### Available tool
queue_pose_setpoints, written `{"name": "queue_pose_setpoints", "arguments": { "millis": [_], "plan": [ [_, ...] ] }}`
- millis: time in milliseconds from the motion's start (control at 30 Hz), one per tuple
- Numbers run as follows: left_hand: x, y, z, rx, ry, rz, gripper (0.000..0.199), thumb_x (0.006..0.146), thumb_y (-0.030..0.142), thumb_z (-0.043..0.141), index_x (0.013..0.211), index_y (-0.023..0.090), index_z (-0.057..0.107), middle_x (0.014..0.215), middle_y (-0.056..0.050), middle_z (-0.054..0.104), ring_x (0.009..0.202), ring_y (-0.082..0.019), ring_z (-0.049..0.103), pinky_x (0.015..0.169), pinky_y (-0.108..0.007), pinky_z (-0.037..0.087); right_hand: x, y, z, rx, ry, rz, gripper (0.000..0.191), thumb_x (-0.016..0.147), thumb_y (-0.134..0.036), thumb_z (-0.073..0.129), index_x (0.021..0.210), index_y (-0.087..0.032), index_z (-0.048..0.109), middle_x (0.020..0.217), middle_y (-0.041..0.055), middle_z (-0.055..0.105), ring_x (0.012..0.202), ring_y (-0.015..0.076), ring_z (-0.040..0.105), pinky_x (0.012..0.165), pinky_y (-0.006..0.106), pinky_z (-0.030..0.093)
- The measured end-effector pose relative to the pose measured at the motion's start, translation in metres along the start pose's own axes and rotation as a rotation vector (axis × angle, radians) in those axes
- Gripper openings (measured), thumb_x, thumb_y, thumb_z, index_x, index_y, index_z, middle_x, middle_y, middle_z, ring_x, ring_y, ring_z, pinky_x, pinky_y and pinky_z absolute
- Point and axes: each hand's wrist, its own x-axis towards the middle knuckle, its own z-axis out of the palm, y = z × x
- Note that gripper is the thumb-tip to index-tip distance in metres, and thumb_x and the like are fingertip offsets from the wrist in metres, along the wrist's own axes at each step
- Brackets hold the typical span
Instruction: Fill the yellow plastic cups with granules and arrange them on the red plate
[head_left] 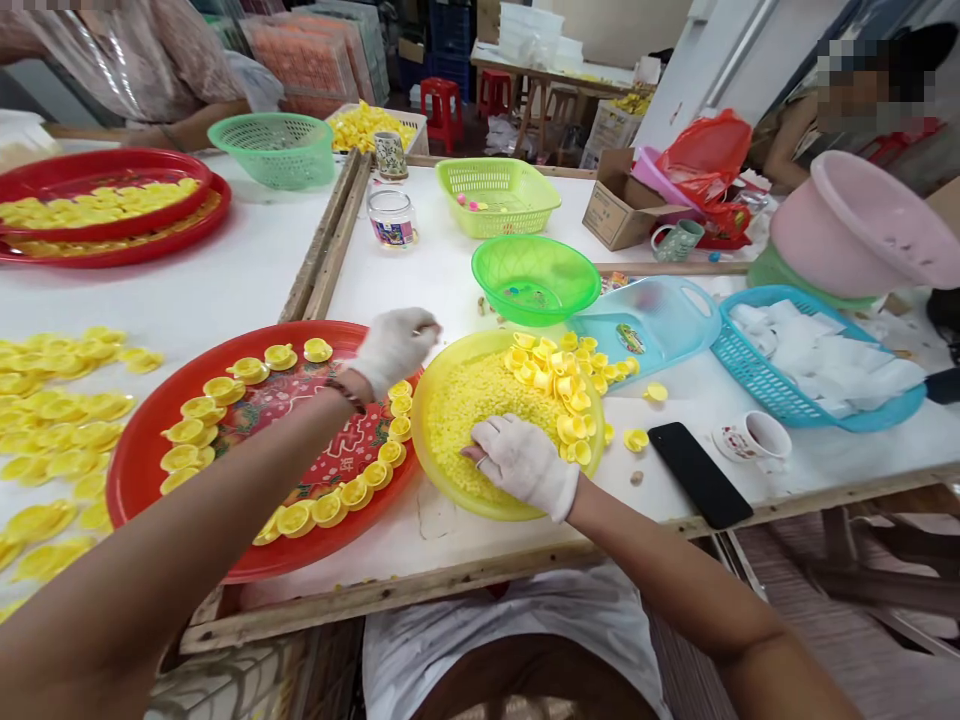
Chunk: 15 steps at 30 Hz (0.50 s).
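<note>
A yellow basin holds many tiny yellow pieces, with small yellow cups heaped at its upper right. My right hand, in a white glove, reaches into the tiny pieces with its fingertips pressed together; what they pinch is too small to name. To the left lies a round red tray with yellow cups on saucers set along its inside edge. Above that tray's upper right edge is my left hand, gloved too, its fingers curled together; anything inside them is hidden.
Beyond the basin are a green bowl and a light-blue tray. A black phone, a mug and a blue basket lie right. Yellow pieces spread left. Two other people sit across the tables.
</note>
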Motion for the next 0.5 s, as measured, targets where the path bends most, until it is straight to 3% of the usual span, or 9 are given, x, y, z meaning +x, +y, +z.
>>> {"name": "queue_pose_setpoints", "arguments": {
  "millis": [133,233,400,500],
  "plan": [
    [0.013,0.069,0.046,-0.031,-0.202,0.037,0.031,0.084,0.040,0.057,0.081,0.014,0.074,0.076,-0.008,0.070,0.074,-0.020,0.062,0.068,-0.028,0.043,0.004,0.007,-0.004,0.392,0.152,0.113,0.034,0.103,-0.038,0.039,0.079,-0.020,0.053,0.076,0.0022,0.060,0.071,0.0155,0.053,0.067,0.030,0.037],
    [0.021,0.086,0.061,-0.078,-0.298,-0.071,0.027,0.077,0.038,0.063,0.080,0.013,0.072,0.075,-0.007,0.069,0.068,-0.018,0.060,0.061,-0.027,0.041,0.004,0.012,-0.007,0.706,0.301,0.199,0.031,0.100,-0.039,0.045,0.075,-0.021,0.048,0.070,-0.0019,0.052,0.065,0.0131,0.049,0.064,0.029,0.037],
    [0.011,0.074,0.041,-0.232,-0.233,-0.158,0.018,0.074,0.032,0.064,0.076,0.014,0.065,0.071,-0.006,0.066,0.067,-0.017,0.060,0.058,-0.026,0.042,0.007,0.017,-0.012,1.237,0.404,0.384,0.034,0.094,-0.051,0.052,0.075,-0.023,0.045,0.064,-0.0044,0.044,0.054,0.0108,0.039,0.050,0.026,0.033],
    [-0.011,0.067,0.023,-0.557,-0.346,-0.233,0.015,0.071,0.026,0.067,0.075,0.014,0.060,0.068,-0.005,0.064,0.063,-0.016,0.062,0.060,-0.026,0.048,0.016,0.017,-0.024,1.579,0.490,0.406,0.038,0.091,-0.054,0.056,0.075,-0.023,0.042,0.062,-0.0061,0.041,0.048,0.0077,0.035,0.043,0.023,0.027]
  ]
}}
